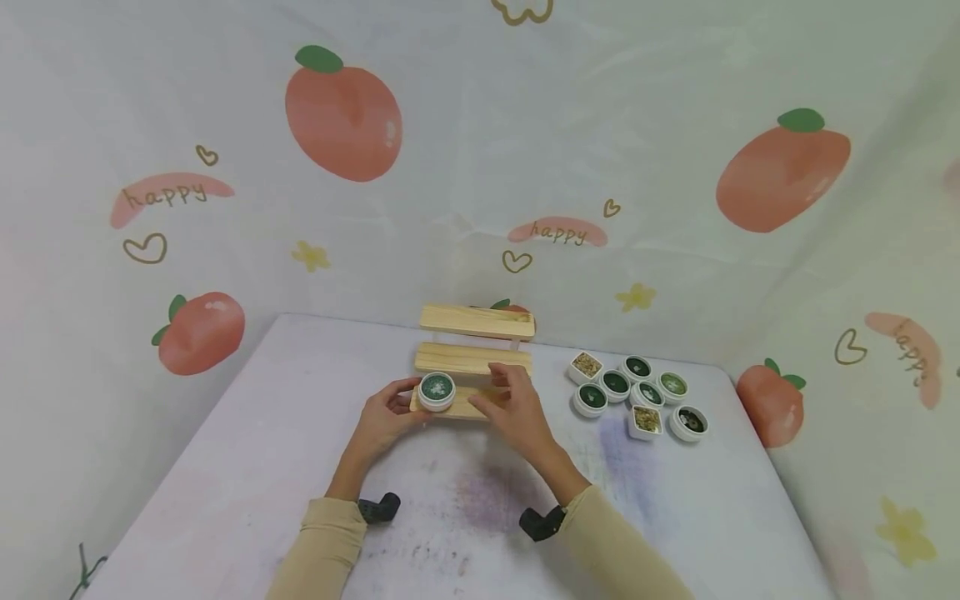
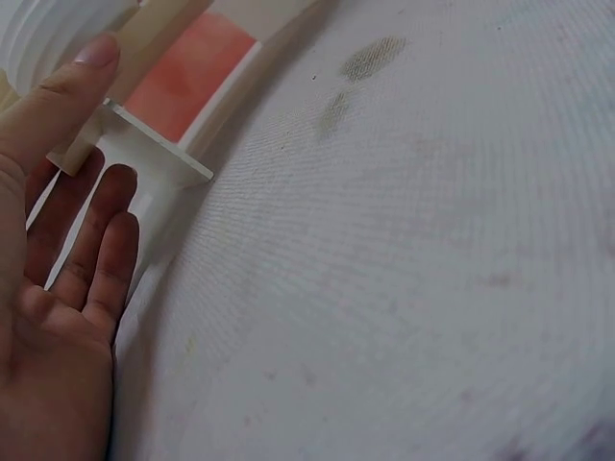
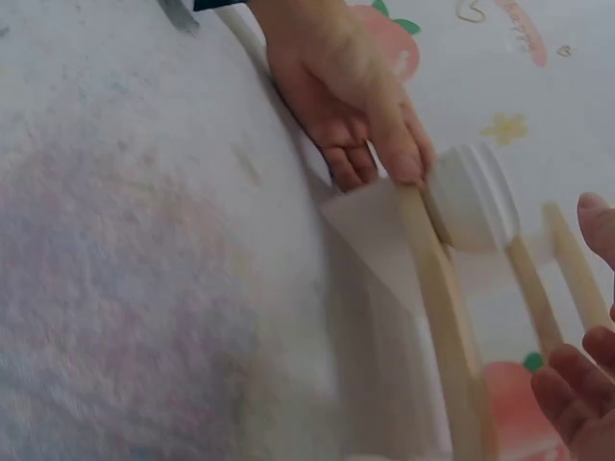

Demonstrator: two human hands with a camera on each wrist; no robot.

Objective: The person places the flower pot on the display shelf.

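Note:
A small round white pot with a green top and pale flecks stands at the left end of the lowest plank of a three-tier wooden shelf. My left hand holds the pot from the left, with its thumb in front at the plank's edge. The left wrist view shows the ribbed white pot beside that thumb, and the other fingers spread loosely below the plank, near a white side support. Over the shelf's right half, my right hand has its fingers parted and holds nothing.
To the shelf's right stands a group of several white pots; most are round with dark green tops. Among them are square ones with grainy tan filling. A printed cloth hangs behind the white table.

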